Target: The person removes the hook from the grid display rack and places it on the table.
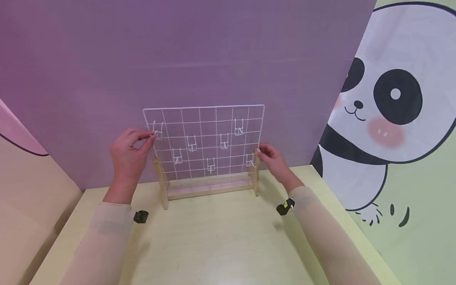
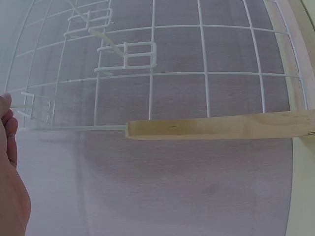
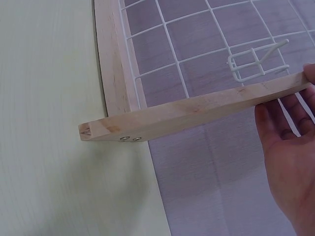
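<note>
A white wire grid panel (image 1: 204, 107) stands upright in a wooden stand (image 1: 210, 192). At the grid's upper left, my left hand (image 1: 129, 154) pinches a small white wire hook (image 2: 33, 106) between thumb and fingers. On the other side, my right hand (image 1: 273, 160) holds the top of the right wooden post (image 3: 192, 107), its fingers behind the post in the right wrist view. A hook (image 1: 250, 160) hangs on the grid close to that hand. Several more hooks, such as one at the upper right (image 1: 238, 130), hang at different heights across the wires.
The stand rests near the back of a pale wooden table (image 1: 213, 237), before a purple wall (image 1: 213, 51). A panda picture (image 1: 363, 182) covers the wall at the right. The left wooden post (image 1: 162, 184) rises below my left hand.
</note>
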